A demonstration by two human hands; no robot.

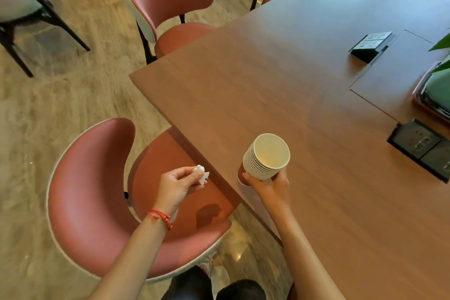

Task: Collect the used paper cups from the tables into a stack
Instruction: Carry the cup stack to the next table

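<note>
1. R hand (266, 186) is wrapped round the lower part of the cup stack (266, 157), fingers curled on the bottom cup, stack tilted w/ its mouth toward me, held just above the table (280, 68) near its front edge.
2. Stack is approx a dozen nested rims, white inside, reddish outer wall showing at the base. Top cup looks empty; a faint yellowish tint at the bottom, can't tell if it's residue.
3. L hand (179, 184) pinches a small crumpled white tissue (201, 174) btwn thumb and fingertips, held over the pink chair (97, 202) beside the table edge.
4. Handling, my read: paper cups are light and thin-walled, so they crush if squeezed hard. Nested, they're stiffer, but the upper ones can slide out if tilted further. I'd hold low and keep the mouth up.
5. Best hold is where it is now: round the bottom cup, so the whole stack is carried from below, not by the rims.
6. No loose cups visible on this table; I only see socket boxes (422, 148) and a plant w/ tray at the R edge. I judge this table done.
7. Tissue could prob. go inside the top cup to free the L hand.
</note>
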